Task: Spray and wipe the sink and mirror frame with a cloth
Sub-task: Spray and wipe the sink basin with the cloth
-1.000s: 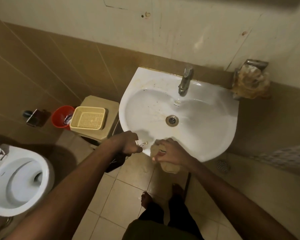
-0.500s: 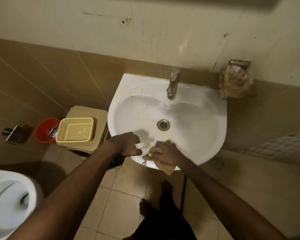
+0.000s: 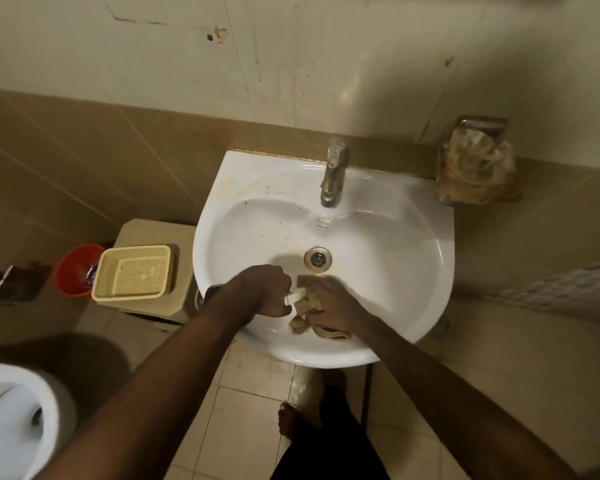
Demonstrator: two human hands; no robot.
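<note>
- The left hand (image 3: 269,289) has its grip curled tight round a small white spray nozzle (image 3: 294,295), aimed at 3 o'clock.
- The right hand (image 3: 329,303) grips a crumpled tan cloth (image 3: 309,322) against the white sink (image 3: 395,271) basin, at 6 o'clock from the drain (image 3: 317,259).

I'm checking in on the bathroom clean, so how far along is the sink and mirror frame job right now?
Early. Nothing looks finished: the sink still has dark specks and yellowish stains near the tap. In hand: the right hand holds the cloth against the basin's front, and the left hand holds a small white object beside it. Left: the rest of the basin and the mirror frame, which is out of view.
</note>
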